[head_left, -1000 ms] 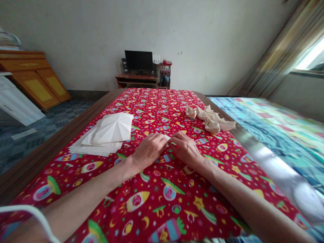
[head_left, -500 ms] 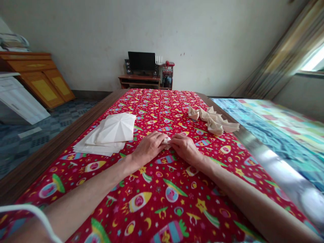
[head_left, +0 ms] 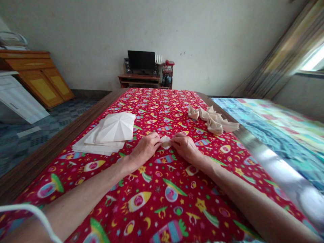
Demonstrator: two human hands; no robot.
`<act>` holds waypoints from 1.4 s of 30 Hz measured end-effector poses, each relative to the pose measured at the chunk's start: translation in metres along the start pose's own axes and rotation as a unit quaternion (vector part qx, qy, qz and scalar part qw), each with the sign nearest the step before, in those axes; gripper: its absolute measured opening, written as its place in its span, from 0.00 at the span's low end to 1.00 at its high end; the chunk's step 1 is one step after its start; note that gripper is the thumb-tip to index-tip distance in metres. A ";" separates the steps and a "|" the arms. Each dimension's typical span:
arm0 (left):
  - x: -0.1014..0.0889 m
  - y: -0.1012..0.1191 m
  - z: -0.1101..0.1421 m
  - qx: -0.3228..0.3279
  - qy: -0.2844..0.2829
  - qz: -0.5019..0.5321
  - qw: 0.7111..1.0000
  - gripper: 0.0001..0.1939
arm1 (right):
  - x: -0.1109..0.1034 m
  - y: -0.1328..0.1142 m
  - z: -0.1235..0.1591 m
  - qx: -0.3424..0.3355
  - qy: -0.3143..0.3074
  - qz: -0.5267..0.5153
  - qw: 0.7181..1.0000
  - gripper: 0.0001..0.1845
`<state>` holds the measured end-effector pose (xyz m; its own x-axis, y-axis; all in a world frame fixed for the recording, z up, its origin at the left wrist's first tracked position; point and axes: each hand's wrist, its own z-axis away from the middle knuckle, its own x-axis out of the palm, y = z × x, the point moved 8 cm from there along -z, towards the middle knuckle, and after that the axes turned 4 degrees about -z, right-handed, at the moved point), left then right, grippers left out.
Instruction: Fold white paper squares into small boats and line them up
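Note:
Between my two hands is a small piece of folded white paper, low over the red patterned cloth. My left hand pinches its left end, and my right hand pinches the right end. The fingertips hide both ends, so only the middle of the paper shows. Left of my left hand lies a stack of creased white paper sheets, the top one marked with folds spreading from its centre. Beyond my right hand sits a group of folded cream paper pieces with pointed tips.
The cloth covers a long brown table. A bed stands along the right side. At the far end a monitor rests on a small desk. A white cable crosses the lower left corner, over my left forearm.
My left hand has shifted slightly left, away from my right hand. More of the folded paper now shows between them. My right hand has hardly moved.

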<state>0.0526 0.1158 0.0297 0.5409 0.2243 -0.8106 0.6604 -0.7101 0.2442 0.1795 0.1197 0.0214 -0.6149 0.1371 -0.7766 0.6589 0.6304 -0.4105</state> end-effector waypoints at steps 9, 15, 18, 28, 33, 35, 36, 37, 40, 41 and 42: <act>0.000 -0.003 0.003 -0.029 -0.015 0.012 0.999 0.05 | -0.003 -0.002 0.006 0.004 0.006 -0.030 1.000 0.06; 0.003 -0.011 0.003 -0.090 -0.020 0.001 0.996 0.06 | 0.000 0.008 0.002 0.060 -0.009 0.009 0.998 0.07; 0.005 -0.013 0.002 -0.095 -0.025 -0.032 0.995 0.08 | 0.001 0.005 0.001 0.053 -0.018 0.036 0.998 0.08; 0.008 -0.012 -0.001 -0.109 -0.078 -0.119 0.984 0.11 | 0.001 0.004 -0.003 0.051 -0.022 0.079 0.995 0.09; 0.008 -0.017 -0.003 -0.136 -0.095 -0.142 0.976 0.14 | 0.001 0.001 -0.006 0.075 -0.035 0.092 0.992 0.12; 0.007 -0.020 -0.003 -0.153 -0.099 -0.143 0.973 0.15 | 0.001 0.000 -0.006 0.077 -0.041 0.094 0.992 0.12; 0.006 -0.021 -0.004 -0.155 -0.099 -0.144 0.972 0.15 | 0.001 0.000 -0.006 0.077 -0.041 0.094 0.992 0.12; 0.005 -0.021 -0.004 -0.156 -0.098 -0.147 0.972 0.15 | 0.001 0.000 -0.006 0.076 -0.041 0.092 0.992 0.11; 0.002 -0.022 -0.002 -0.146 -0.095 -0.156 0.972 0.12 | 0.000 0.002 -0.005 0.073 -0.041 0.084 0.993 0.11; 0.002 -0.022 0.000 -0.140 -0.093 -0.157 0.973 0.11 | 0.000 0.003 -0.005 0.073 -0.042 0.080 0.993 0.11; 0.001 -0.022 0.001 -0.135 -0.090 -0.158 0.974 0.11 | 0.000 0.004 -0.005 0.075 -0.044 0.076 0.993 0.11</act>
<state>0.0384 0.1310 0.0235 0.2044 0.2647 -0.9424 0.9051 -0.4177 0.0790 0.1803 0.1258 0.0221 -0.4673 0.1510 -0.8711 0.8024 0.4861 -0.3462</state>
